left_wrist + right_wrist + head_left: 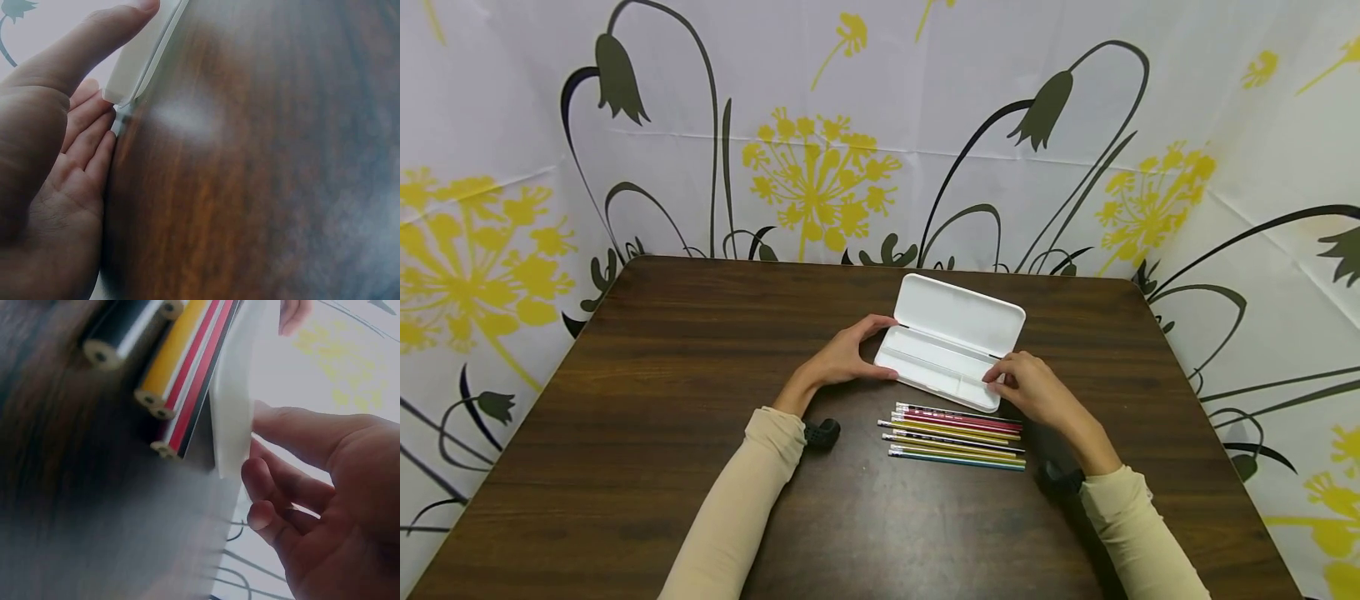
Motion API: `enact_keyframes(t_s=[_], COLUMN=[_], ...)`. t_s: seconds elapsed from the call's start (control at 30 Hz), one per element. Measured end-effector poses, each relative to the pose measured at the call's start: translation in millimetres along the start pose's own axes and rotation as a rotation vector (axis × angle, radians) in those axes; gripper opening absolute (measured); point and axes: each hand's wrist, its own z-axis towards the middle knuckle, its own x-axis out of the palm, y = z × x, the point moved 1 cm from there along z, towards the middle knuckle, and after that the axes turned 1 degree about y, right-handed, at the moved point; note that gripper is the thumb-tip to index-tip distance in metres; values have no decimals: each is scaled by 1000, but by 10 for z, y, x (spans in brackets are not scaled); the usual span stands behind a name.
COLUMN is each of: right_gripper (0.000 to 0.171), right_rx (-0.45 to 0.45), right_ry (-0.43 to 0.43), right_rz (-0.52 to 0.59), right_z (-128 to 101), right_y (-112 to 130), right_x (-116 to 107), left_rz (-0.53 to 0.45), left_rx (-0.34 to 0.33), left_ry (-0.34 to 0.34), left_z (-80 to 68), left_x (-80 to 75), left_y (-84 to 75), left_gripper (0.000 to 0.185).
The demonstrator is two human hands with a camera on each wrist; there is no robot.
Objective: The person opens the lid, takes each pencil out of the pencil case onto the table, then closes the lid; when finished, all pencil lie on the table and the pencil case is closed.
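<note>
White plastic pencil case (953, 342) lying open past the middle of the dark wooden table (662, 350), lid (964, 312) folded back toward the far edge, shallow tray (934, 369) nearer the person with a thin divider running along it. Nothing visible inside the tray.

Left hand (844, 357) cupped round the case's left end — thumb along the far side near the hinge, fingers against the near corner; in the left wrist view, thumb (94, 44) laid on the white edge (134, 65), fingertips pressed to the rim where it meets the wood. Grasping the case, lightly.

Right hand (1033, 387) at the tray's right near corner, fingers curled onto the rim; from the right wrist camera, thumb (306, 434) and bent fingers (275, 487) pinching the thin white wall (232, 419) of the case.

Just in front of the tray, a row of pencils (955, 437) lying side by side on the table, parallel to the case's long edge, eraser ends to the left — red, yellow, dark and teal barrels, close together, apart from the case. Flat pencil ends (159, 394) showing up close beside the right hand.

Both forearms in cream sleeves (752, 492), a small black wrist-mounted device (822, 433) on each. Behind and beside the table, a pale curtain (820, 125) printed with yellow flowers and dark stems.
</note>
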Motion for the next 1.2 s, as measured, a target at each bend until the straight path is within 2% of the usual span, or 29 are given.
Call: enact_keyframes(t_s=[0.37, 0.67, 0.8, 0.97, 1.2], right_gripper=[12, 10, 11, 12, 15], right_rx=[-7, 103, 160, 165, 207], right_ry=[47, 26, -13, -108, -185], right_rz=[42, 170, 224, 263, 467], right_z=[50, 24, -23, -91, -166], right_y=[27, -2, -37, -101, -207], right_x=[-24, -51, -62, -85, -102], left_rz=[-24, 9, 6, -2, -5], left_rx=[15, -5, -2, 23, 23], left_ry=[-10, -3, 3, 3, 3], left_z=[-18, -16, -12, -8, -5], left_x=[-2, -2, 5, 5, 3], left_y=[-11, -5, -3, -3, 6], left_gripper=[84, 86, 86, 85, 85])
